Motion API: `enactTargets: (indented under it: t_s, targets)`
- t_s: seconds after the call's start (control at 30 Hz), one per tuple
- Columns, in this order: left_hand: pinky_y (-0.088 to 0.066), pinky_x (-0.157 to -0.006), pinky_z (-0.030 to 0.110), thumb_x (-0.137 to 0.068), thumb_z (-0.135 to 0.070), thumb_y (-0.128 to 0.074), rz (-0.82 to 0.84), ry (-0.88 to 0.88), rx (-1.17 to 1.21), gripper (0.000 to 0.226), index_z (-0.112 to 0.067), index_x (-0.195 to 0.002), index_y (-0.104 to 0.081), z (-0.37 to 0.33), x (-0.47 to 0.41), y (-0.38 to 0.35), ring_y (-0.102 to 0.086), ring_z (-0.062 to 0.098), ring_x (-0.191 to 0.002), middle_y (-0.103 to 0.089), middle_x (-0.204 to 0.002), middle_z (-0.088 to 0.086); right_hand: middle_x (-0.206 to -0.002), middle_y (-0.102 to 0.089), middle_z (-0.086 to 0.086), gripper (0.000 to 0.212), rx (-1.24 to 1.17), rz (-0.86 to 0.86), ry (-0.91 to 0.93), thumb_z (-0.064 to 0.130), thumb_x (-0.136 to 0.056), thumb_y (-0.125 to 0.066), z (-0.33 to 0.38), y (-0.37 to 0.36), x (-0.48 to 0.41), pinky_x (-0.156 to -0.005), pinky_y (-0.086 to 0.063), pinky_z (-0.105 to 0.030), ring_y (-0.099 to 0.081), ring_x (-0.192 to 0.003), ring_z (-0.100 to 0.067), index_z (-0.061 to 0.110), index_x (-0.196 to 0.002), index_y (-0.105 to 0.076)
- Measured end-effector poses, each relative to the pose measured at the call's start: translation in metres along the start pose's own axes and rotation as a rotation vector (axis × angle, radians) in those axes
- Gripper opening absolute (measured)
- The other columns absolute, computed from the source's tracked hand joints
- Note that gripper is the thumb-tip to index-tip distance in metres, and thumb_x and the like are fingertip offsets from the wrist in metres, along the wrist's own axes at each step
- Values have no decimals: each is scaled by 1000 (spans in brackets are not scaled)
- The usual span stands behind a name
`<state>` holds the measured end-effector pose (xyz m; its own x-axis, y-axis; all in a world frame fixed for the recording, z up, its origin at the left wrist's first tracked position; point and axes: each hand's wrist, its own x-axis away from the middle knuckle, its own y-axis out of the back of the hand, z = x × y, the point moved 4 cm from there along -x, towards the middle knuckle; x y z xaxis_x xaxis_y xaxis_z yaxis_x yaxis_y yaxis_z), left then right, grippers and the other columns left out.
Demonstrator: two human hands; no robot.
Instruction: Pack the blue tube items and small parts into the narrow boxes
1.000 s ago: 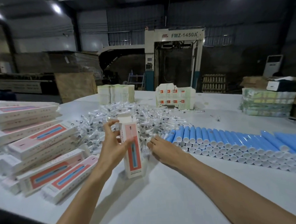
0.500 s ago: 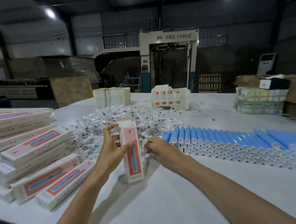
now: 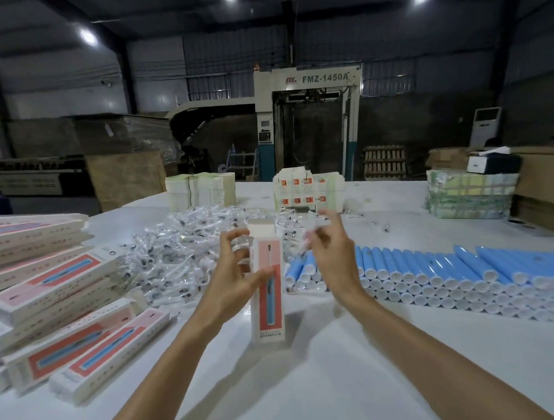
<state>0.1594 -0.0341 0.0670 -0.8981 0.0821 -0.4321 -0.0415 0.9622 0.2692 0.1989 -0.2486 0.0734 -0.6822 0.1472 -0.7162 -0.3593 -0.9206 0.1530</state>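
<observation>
Head: "FMZ-1450A" machine (image 3: 307, 79) behind box (image 3: 269, 306)

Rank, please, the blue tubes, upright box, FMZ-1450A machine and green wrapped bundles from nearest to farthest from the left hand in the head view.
1. upright box, gripped by the left hand, centre.
2. blue tubes, on the table to the right.
3. green wrapped bundles, far right of the table.
4. FMZ-1450A machine, behind the table, at the back.
</observation>
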Motion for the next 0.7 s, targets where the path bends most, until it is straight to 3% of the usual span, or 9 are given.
enactTargets:
  t_s: [0.13, 0.23, 0.37, 0.5, 0.6, 0.7]
  targets:
    - [-63, -94, 51, -94, -12, -79, 66, -35, -26, 72, -33, -140, -28, -24, -9, -36, -72, 20, -112, -68, -129, 6, -88, -76, -2, 14, -238, -154, 64, 19, -107, -57, 52, 69, -27, -72, -56, -21, -69, -77, -9, 27, -118, -62]
    - [-64, -91, 42, -95, -10, -78, 120, -88, -14, 69, -37, -136, -29, -36, -14, -67, -69, 18, -116, -68, -130, 4, -92, -77, -5, 15, -263, -127, 90, 17, -105, -61, 77, 102, -34, -78, -59, -26, -72, -82, -17, 17, -121, -63]
    - [-63, -84, 29, -94, -16, -80, 170, -129, 16, 70, -40, -136, -30, -41, -14, -107, -69, 10, -113, -68, -124, -7, -90, -74, 0, 15, -42, -98, 114, 15, -103, -65, 82, 119, -31, -79, -61, -29, -73, -81, -13, 16, -118, -66]
    - [-61, -84, 23, -93, -19, -83, 193, -166, 49, 70, -43, -134, -32, -38, -7, -132, -71, 4, -105, -72, -117, -12, -88, -74, 1, 14, 148, 30, -3, 16, -100, -69, 65, 121, -24, -79, -63, -35, -73, -78, -12, 17, -114, -68]
    - [-63, -90, 33, -93, -19, -82, 207, -154, 57, 71, -45, -134, -31, -32, -3, -140, -72, 11, -107, -73, -121, -9, -83, -74, 3, 23, 205, 86, -40, 20, -94, -77, 56, 119, -15, -69, -59, -22, -71, -77, -7, 21, -112, -62]
    - [-63, -85, 30, -91, -21, -84, 202, -131, 85, 73, -44, -137, -31, -26, -1, -142, -74, 12, -104, -74, -118, -6, -82, -71, 6, 17, 280, 135, -35, 21, -90, -79, 52, 111, -9, -61, -51, -15, -67, -74, -2, 22, -95, -63]
